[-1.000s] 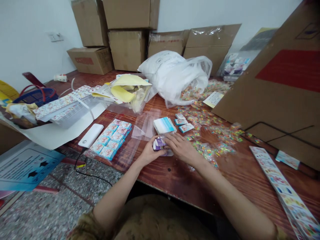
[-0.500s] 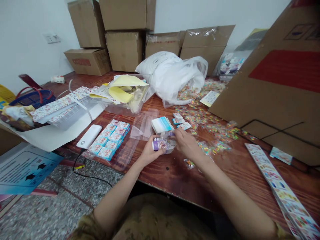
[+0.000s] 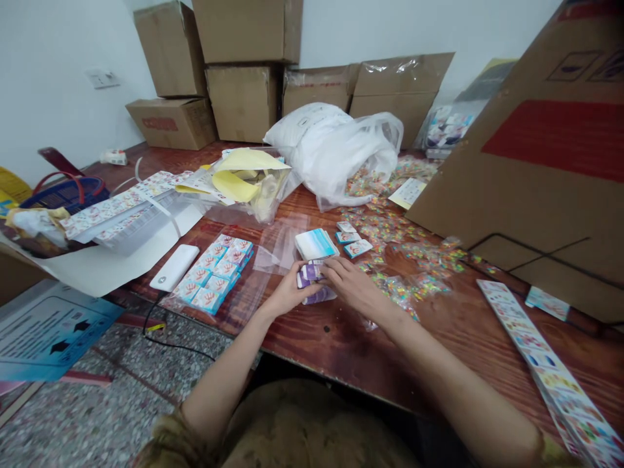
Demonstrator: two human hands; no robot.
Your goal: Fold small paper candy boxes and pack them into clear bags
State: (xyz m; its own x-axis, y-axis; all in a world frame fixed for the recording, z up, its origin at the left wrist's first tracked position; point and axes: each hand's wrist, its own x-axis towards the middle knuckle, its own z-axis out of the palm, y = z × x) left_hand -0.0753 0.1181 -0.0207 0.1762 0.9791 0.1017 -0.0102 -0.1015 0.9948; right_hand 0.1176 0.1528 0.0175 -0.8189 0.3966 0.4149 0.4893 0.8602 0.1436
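My left hand [image 3: 286, 294] and my right hand [image 3: 351, 283] meet at the middle of the wooden table [image 3: 468, 338]. Both are closed round a small purple-and-white packet [image 3: 312, 275] in clear wrap. Just beyond my fingers lies a stack of blue-and-white cards [image 3: 316, 244], with a few small printed packets [image 3: 355, 239] to its right. Loose bright little bags of candy-coloured pieces [image 3: 414, 260] spread across the table to the right of my right hand.
A clear bag of blue packets [image 3: 214, 273] and a white power bank [image 3: 174, 266] lie left. A white plastic sack [image 3: 336, 146], yellow papers [image 3: 241, 175] and cardboard boxes [image 3: 244, 91] stand behind. A big leaning carton [image 3: 541, 175] fills the right. A long printed strip [image 3: 550, 364] lies at the near right.
My right hand had lifted off the packet toward the small packets half a second ago; it has come back onto the purple packet, and both hands have lowered it toward the table.
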